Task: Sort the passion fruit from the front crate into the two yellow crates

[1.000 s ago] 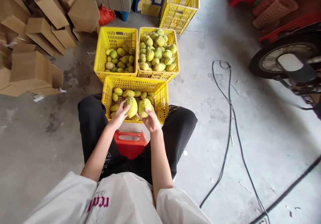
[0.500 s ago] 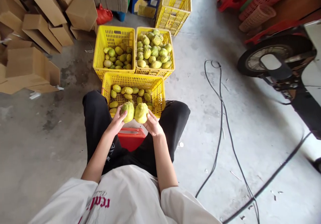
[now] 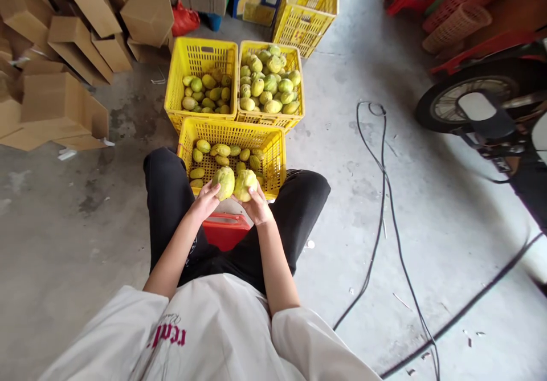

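Two fruits were held, one to each hand: a knobbly yellow-green fruit (image 3: 224,183) on the left and a paler, lumpier fruit (image 3: 245,186) on the right. They were side by side above the near edge of a yellow crate (image 3: 273,136) set between the person's two knees; whether their skins touched I could not tell. About a dozen smaller fruits (image 3: 222,150) showed in that crate, lying loosely on its slatted bottom (others may have been hidden under the hands). Just beyond it stood two more yellow crates, a left crate (image 3: 205,45) and a right crate (image 3: 297,56), side by side; both held similar fruit, the right one heaped fuller, too closely packed to count surely. One further yellow crate, or a stack, (image 3: 305,28) stood behind. One red plastic piece (image 3: 224,236) with a slotted top sat between the thighs.

Both forearms reached forward from white sleeves and converged over the lap. The left grip (image 3: 206,200) was closed round the outer side of its fruit, thumb uppermost; the right grip (image 3: 258,205) was clamped on the other, fingers partly beneath it and thumb resting along its near side. The wrists were roughly level with one another, and the two hands stood apart, with the fruits between them.
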